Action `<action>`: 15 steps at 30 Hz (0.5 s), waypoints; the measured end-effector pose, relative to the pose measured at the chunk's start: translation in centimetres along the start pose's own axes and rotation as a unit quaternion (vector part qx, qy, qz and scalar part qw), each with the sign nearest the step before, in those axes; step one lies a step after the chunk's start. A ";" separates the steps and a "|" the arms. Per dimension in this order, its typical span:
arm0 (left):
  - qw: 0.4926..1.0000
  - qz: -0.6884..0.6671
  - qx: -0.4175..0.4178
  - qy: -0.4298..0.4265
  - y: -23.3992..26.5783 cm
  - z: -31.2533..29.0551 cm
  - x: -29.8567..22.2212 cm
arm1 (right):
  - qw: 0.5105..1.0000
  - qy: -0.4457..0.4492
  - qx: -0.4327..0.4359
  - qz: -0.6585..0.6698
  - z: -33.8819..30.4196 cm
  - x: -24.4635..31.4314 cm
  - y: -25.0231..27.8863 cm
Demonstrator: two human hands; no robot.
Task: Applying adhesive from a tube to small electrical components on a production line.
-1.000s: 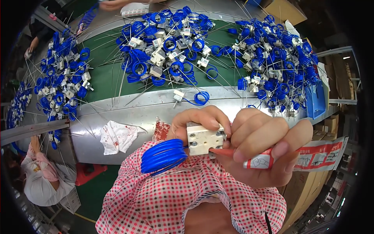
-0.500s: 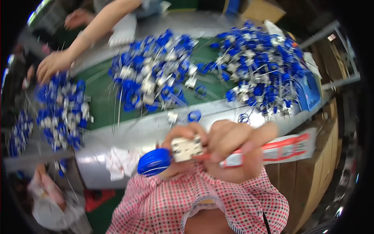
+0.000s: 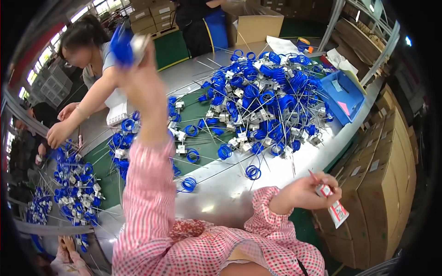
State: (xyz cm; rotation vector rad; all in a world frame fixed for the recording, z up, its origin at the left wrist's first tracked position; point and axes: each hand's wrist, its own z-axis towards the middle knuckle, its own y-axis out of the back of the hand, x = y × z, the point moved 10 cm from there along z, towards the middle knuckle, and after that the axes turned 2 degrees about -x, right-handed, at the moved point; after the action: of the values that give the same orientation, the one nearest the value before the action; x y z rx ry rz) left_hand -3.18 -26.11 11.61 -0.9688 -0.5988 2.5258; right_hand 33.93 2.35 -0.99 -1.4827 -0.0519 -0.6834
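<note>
My left hand (image 3: pixel 143 87) is stretched far out to the upper left. Its fingers, smeared by motion, are closed on a white block (image 3: pixel 139 44) that carries a coil of blue tubing (image 3: pixel 121 46). Down at the right, my right hand (image 3: pixel 313 191) grips a red-and-white squeeze tube (image 3: pixel 338 214). A thin red tip (image 3: pixel 313 175) sticks out above its fingers, and the flat end of the tube points down. A large heap of similar blue coils with white blocks (image 3: pixel 269 99) covers the table beyond both hands.
A co-worker (image 3: pixel 85 60) reaches over another pile of coils (image 3: pixel 76 184) at the left. Thin wires jut out of the heaps. A blue bin (image 3: pixel 352 92) stands on the table's right side, beside stacked cartons (image 3: pixel 375 179). A metal frame post (image 3: pixel 331 25) rises at the back.
My left hand has swung from in front of my chest to the far upper left, carrying the block and coil. My right hand has moved down and right with the tube. The view has shifted.
</note>
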 end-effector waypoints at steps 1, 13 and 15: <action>0.994 -0.104 -0.035 -0.019 -3.5 0.6 1.4 | 0.999 0.032 -0.015 -0.030 1.7 0.8 1.3; 0.770 0.462 0.439 -0.011 -22.2 -11.1 28.1 | 0.997 0.065 0.011 -0.033 5.2 0.9 4.8; 0.725 0.477 0.491 -0.070 -21.2 -9.3 25.6 | 0.996 0.061 0.048 -0.048 4.9 0.7 4.0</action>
State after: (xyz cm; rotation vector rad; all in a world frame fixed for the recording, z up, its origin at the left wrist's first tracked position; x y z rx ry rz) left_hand -10.66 6.29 2.31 -0.6817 1.5110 2.9938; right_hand 38.06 6.33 -3.65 -1.3512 -0.0619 -0.8364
